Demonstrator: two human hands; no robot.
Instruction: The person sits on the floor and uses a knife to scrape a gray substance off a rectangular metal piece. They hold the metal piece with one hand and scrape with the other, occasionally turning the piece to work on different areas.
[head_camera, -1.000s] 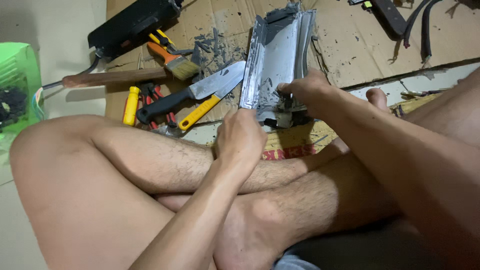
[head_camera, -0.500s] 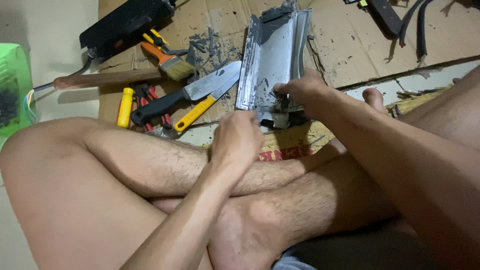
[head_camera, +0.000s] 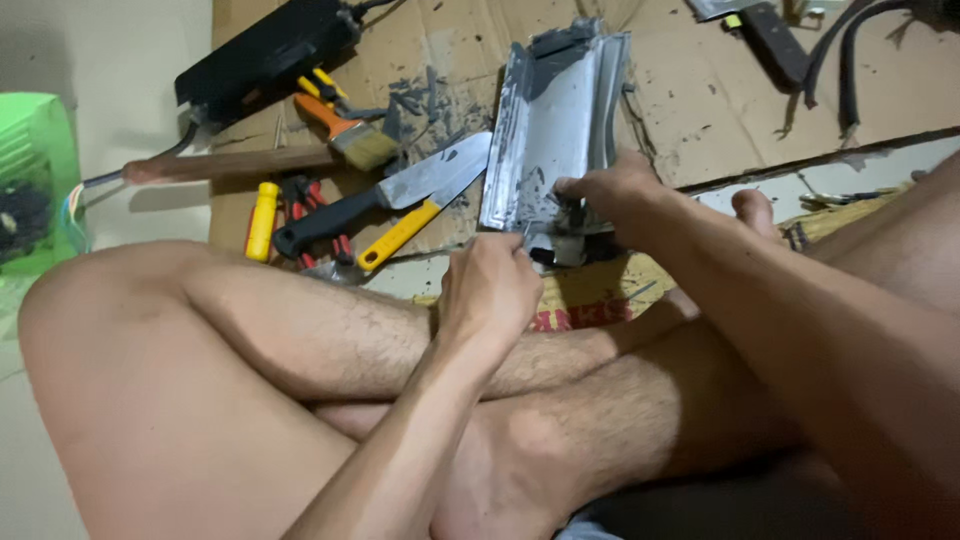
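I sit cross-legged on the floor. A grey, dirty metal panel (head_camera: 555, 130) lies on the cardboard (head_camera: 700, 90) in front of my legs. My right hand (head_camera: 615, 195) presses on the panel's near end, fingers curled over a small dark part there. My left hand (head_camera: 490, 290) is closed beside the panel's near corner, thumb and fingers pinched together; what it holds is too small to tell.
Left of the panel lie a black-handled cleaver (head_camera: 385, 195), a yellow-handled scraper (head_camera: 400, 232), a paintbrush (head_camera: 345, 135), red-handled pliers (head_camera: 300, 200), a yellow-handled tool (head_camera: 262, 220) and a wooden handle (head_camera: 230, 165). A black device (head_camera: 265, 55) sits behind; a green basket (head_camera: 30, 180) stands far left.
The view shifted slightly. My left hand has edged closer to the panel's near corner; my right hand stays on the panel.
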